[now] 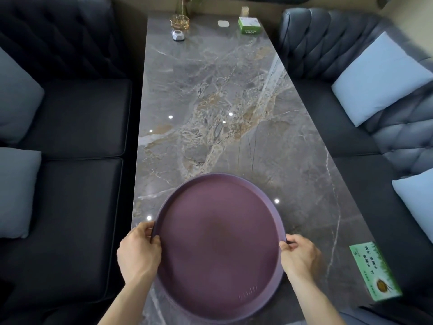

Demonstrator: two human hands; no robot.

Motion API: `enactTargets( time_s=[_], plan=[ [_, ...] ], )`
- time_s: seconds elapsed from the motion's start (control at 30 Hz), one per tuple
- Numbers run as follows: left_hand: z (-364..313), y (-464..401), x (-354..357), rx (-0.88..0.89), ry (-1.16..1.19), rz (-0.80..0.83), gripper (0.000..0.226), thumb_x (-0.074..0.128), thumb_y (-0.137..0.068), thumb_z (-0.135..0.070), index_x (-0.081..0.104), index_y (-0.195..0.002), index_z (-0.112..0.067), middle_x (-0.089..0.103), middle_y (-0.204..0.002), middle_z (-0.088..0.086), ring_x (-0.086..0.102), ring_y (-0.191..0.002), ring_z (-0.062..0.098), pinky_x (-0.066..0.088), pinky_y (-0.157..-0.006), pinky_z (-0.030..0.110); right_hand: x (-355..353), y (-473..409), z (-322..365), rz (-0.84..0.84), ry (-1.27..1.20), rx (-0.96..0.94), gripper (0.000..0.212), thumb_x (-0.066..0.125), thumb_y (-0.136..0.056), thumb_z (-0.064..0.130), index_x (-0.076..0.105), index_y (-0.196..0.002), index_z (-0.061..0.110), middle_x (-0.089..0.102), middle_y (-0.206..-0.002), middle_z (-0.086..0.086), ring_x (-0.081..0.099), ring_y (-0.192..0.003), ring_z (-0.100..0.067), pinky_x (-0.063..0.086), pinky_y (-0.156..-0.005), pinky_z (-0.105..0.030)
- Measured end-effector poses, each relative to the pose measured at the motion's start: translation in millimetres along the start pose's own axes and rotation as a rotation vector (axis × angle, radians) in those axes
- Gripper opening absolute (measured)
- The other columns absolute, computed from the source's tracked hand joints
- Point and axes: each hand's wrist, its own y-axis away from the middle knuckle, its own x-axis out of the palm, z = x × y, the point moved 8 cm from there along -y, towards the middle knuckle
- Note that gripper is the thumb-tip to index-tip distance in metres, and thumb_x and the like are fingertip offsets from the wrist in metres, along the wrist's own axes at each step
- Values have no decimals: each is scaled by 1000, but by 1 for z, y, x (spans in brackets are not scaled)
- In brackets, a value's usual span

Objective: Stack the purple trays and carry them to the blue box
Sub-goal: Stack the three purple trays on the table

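We hold the round purple tray (219, 245) at the near end of the marble tabletop (210, 102), left hand (138, 250) clamped on its rim at nine o'clock, right hand (300, 254) at three o'clock, fingers (284, 248) curled over the lip. A second rim seems to show beneath, so we may hold a stack. It looks like stiff, light plastic with a smooth, possibly slippery finish; opposite rim grips keep it level. No blue box is in view.

One purple tray (220, 245) shows, though more may lie beneath. Two green boxes (249, 25) (375, 270), four pale cushions (377, 78) (417, 202) (16, 191) (16, 99).
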Motion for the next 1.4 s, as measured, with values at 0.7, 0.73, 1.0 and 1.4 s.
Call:
enactTargets(
  time_s=[0.7,0.73,1.0,1.4],
  plan=[
    [-12,-1,2,138,-216,40,29,69,-80,-11,71,-109,-17,77,-99,3,71,-88,33,51,-73,39,-2,-4,4,39,22,6,16,77,-77,5,76,-88,17,70,-79,-4,66,-76,-32,56,-71,-39],
    [-13,-1,2,140,-221,41,30,69,-80,-11,71,-109,-17,77,-99,4,70,-89,33,51,-73,40,-2,-4,4,37,23,7,17,77,-77,5,76,-89,17,70,-79,-4,66,-76,-32,56,-71,-39],
    [-15,0,4,160,-281,54,32,67,-82,-11,71,-113,-14,77,-102,7,69,-91,39,53,-74,43,-3,0,7,27,81,-6,15,75,-79,7,75,-89,18,70,-84,-3,65,-78,-32,56,-71,-39],
    [-11,-7,6,145,-265,61,29,65,-81,-9,72,-108,-16,75,-100,6,67,-88,40,52,-73,42,-8,4,10,-5,252,-39,12,70,-84,15,71,-95,20,69,-94,-3,61,-82,-30,52,-69,-36]
  ],
)
